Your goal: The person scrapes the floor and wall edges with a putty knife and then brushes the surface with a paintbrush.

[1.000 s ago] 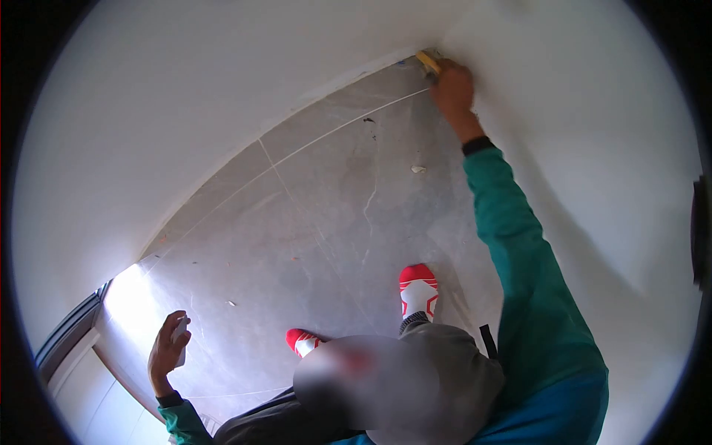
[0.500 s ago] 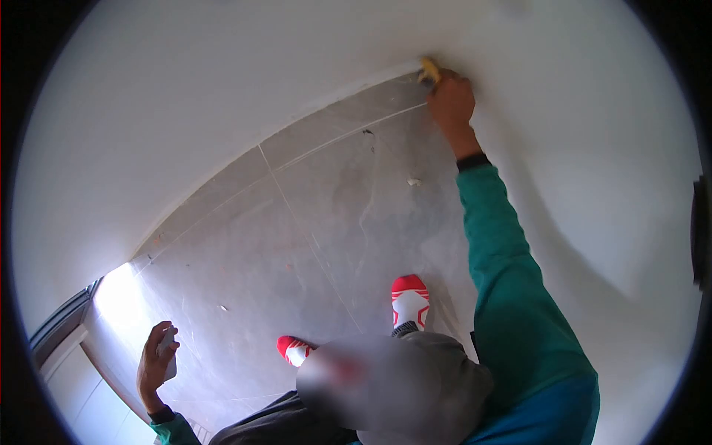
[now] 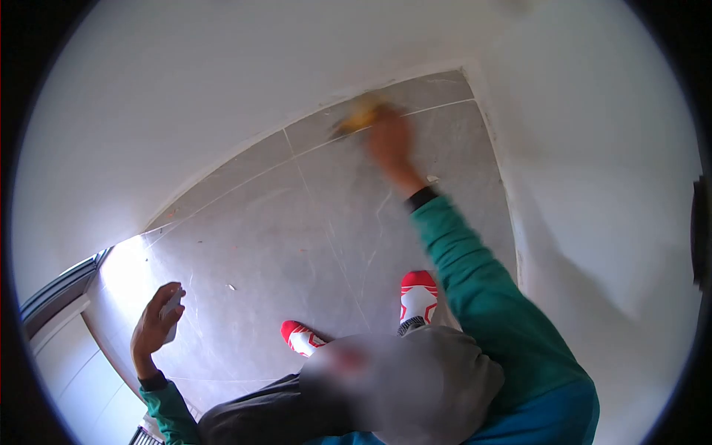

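My right hand [image 3: 391, 141], smeared by motion, is closed on a small yellow tool [image 3: 361, 116] with a darker end. The blur hides the tool's exact kind. It is over the grey tile floor, close to the foot of the far white wall. At the lower left, my left hand [image 3: 152, 330] grips a flat, light-grey block-like object [image 3: 172, 334] between thumb and fingers. That hand is raised, with the object apart from the floor.
Grey floor tiles [image 3: 252, 222] with pale joints meet the far wall [image 3: 245, 67] and the right wall [image 3: 593, 185] in a corner. Small debris [image 3: 231, 287] lies about. My feet in red-and-white socks [image 3: 419, 300] stand on the tiles. A dark door frame [image 3: 63, 289] is at left.
My right hand has moved with the yellow tool from the wall corner leftward and nearer to me. My left hand, still holding the grey object, has shifted slightly up the view.
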The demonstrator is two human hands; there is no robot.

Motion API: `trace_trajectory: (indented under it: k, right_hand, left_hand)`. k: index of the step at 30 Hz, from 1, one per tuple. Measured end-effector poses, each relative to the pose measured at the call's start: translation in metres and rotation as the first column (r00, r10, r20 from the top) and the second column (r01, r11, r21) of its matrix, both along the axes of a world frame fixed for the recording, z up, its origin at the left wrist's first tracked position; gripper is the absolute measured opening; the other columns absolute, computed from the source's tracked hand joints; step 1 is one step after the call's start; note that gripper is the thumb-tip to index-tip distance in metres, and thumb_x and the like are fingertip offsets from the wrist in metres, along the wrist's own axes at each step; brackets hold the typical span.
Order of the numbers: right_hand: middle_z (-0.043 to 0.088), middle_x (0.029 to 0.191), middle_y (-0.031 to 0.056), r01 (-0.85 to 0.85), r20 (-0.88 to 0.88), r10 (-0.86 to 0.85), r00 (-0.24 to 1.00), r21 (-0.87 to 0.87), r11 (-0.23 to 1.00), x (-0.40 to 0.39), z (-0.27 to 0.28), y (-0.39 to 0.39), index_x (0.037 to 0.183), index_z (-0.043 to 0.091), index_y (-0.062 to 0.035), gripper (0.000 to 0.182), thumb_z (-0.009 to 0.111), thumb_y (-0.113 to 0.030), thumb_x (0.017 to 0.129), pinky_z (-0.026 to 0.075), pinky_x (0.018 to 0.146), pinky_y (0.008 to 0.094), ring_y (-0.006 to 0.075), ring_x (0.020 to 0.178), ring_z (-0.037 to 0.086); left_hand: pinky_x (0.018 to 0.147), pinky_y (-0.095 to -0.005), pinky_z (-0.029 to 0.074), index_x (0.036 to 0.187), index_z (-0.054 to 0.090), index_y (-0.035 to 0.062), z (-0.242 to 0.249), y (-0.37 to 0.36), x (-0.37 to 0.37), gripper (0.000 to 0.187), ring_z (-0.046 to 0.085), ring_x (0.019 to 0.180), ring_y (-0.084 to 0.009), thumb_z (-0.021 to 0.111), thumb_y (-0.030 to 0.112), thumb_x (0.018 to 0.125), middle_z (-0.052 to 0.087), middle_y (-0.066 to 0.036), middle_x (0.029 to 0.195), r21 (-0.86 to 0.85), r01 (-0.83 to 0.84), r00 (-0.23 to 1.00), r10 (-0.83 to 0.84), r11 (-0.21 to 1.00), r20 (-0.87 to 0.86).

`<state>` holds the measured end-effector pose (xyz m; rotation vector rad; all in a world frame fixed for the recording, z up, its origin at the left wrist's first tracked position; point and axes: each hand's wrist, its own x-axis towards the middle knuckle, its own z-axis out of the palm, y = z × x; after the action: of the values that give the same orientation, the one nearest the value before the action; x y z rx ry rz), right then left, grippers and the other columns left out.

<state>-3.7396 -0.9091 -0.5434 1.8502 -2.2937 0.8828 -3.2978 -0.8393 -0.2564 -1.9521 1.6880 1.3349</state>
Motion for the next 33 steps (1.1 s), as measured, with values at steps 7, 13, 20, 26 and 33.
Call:
trace_trajectory:
  k: [7,13,20,26,33]
  right_hand:
    - [0.060,0.102,0.0125,-0.465,0.398,0.479,0.782,-0.140,0.874,0.068,0.077,0.079,0.101,0.060,-0.0043,0.032,0.063,-0.014,0.071,0.046,0.081,0.0410,0.0290,0.095,0.057]
    - [0.062,0.084,0.0133,0.331,-0.018,-0.350,0.937,0.379,0.864,-0.103,0.040,0.149,0.093,0.060,-0.0024,0.019,0.060,-0.011,0.076,0.048,0.066,0.0393,0.0291,0.077,0.060]
    - [0.062,0.090,0.0143,-0.306,0.422,0.266,0.867,0.028,0.952,0.062,0.072,0.108,0.096,0.059,-0.0028,0.024,0.060,-0.008,0.073,0.047,0.073,0.0427,0.0311,0.085,0.059]
    - [0.061,0.084,0.0134,0.275,0.047,-0.285,0.958,0.152,0.949,-0.089,0.041,0.051,0.090,0.060,-0.0025,0.019,0.061,-0.016,0.077,0.047,0.061,0.0401,0.0288,0.076,0.059]
    - [0.062,0.092,0.0130,-0.549,0.477,0.326,0.816,0.464,0.696,0.088,0.061,0.061,0.096,0.061,-0.0066,0.025,0.057,-0.019,0.075,0.047,0.075,0.0436,0.0310,0.087,0.059]
  left_hand:
    - [0.085,-0.0354,0.045,0.125,0.046,0.0060,0.010,0.014,-0.011,0.044,0.058,0.096,-0.0238,0.058,0.015,0.084,0.057,-0.014,0.114,-0.100,-0.011,0.998,0.005,0.995,-0.055]
    - [0.084,-0.0356,0.046,0.126,0.046,0.0075,0.011,0.012,0.020,0.045,0.058,0.097,-0.0254,0.058,0.019,0.084,0.059,-0.016,0.112,0.002,0.008,0.998,-0.008,1.000,0.063]
    - [0.085,-0.0377,0.046,0.125,0.046,0.0077,0.028,0.009,-0.026,0.049,0.058,0.098,-0.0272,0.060,0.028,0.083,0.058,-0.014,0.112,-0.219,0.031,0.992,-0.057,0.975,-0.110]
    - [0.085,-0.0370,0.046,0.126,0.046,0.0061,0.030,0.011,-0.014,0.054,0.059,0.096,-0.0257,0.062,0.034,0.083,0.058,-0.014,0.114,-0.121,0.013,0.999,-0.017,0.993,-0.035]
    - [0.087,-0.0321,0.044,0.125,0.046,0.0036,0.037,-0.013,-0.057,0.042,0.056,0.099,-0.0212,0.056,0.016,0.086,0.058,-0.013,0.113,-0.256,0.199,0.973,-0.221,0.946,-0.061]
